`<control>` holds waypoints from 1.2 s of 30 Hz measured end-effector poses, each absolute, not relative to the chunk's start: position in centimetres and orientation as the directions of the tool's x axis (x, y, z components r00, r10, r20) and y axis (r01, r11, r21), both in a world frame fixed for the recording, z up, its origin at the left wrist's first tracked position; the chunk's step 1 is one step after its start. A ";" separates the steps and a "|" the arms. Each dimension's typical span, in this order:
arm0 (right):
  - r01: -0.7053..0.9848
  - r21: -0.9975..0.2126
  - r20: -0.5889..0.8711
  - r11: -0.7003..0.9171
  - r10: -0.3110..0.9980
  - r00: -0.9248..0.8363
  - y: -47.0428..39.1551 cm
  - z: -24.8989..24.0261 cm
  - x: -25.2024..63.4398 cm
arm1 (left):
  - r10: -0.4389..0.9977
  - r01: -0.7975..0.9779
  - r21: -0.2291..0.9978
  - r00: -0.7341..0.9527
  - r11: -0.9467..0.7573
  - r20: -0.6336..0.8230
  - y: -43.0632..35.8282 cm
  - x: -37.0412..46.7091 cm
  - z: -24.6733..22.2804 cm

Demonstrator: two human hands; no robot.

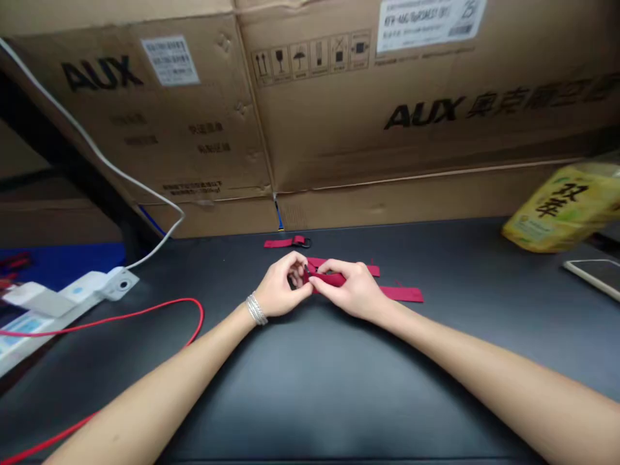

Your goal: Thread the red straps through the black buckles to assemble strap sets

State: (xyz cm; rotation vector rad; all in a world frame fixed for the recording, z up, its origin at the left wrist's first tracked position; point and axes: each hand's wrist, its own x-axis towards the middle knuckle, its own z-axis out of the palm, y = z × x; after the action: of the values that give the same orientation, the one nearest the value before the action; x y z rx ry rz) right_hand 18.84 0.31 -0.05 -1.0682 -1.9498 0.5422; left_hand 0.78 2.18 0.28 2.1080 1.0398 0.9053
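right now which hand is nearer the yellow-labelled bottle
Right. The right hand, holding a red strap, is well left of the yellow-labelled bottle; the left hand is farther left, beyond the right one.

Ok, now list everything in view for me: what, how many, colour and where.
Held strap: one, dark red, centre
Buckled strap: one, red with black buckle, far centre
Strap ends: two visible, red, right of centre
Table: one, black, beneath
Cardboard boxes: count unclear, brown, back
Box labels: two, white, upper boxes
Yellow bottle: one, yellow, right
Phone-like device: one, dark-faced, right edge
Power strip: one, white, left
White cable: one, white, left
Red cable: one, red, left
Frame: one, black, left
Bracelet: one, silver, left wrist
Left hand: one, bare, centre
Right hand: one, bare, centre
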 end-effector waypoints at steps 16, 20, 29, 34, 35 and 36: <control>0.484 -0.585 0.580 0.651 0.753 -0.311 0.2 -0.1 19.0 | 0.857 0.400 0.791 0.428 -0.463 0.286 2.1 0.9 0.3; 0.436 -0.583 0.587 0.686 0.726 -0.358 0.3 -0.3 19.0 | 0.856 0.417 0.778 0.431 -0.470 0.286 2.2 0.9 0.2; 0.461 -0.570 0.536 0.680 0.733 -0.419 0.6 -0.7 19.0 | 0.849 0.429 0.761 0.437 -0.487 0.297 2.1 0.9 0.2; 0.480 -0.572 0.500 0.665 0.747 -0.439 0.4 -0.3 19.0 | 0.842 0.416 0.769 0.459 -0.485 0.283 2.1 1.0 0.4; 0.472 -0.585 0.490 0.660 0.750 -0.443 0.4 -0.3 19.0 | 0.840 0.412 0.770 0.462 -0.486 0.284 2.1 1.0 0.4; 0.460 -0.601 0.483 0.654 0.755 -0.443 0.3 -0.2 19.0 | 0.839 0.410 0.770 0.463 -0.488 0.285 2.1 1.0 0.4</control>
State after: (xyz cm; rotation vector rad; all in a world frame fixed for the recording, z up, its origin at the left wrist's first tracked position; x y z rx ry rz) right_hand 18.96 0.32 -0.21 -0.9391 -2.1125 0.4984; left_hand 0.97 2.11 0.41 2.0891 1.0351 0.8873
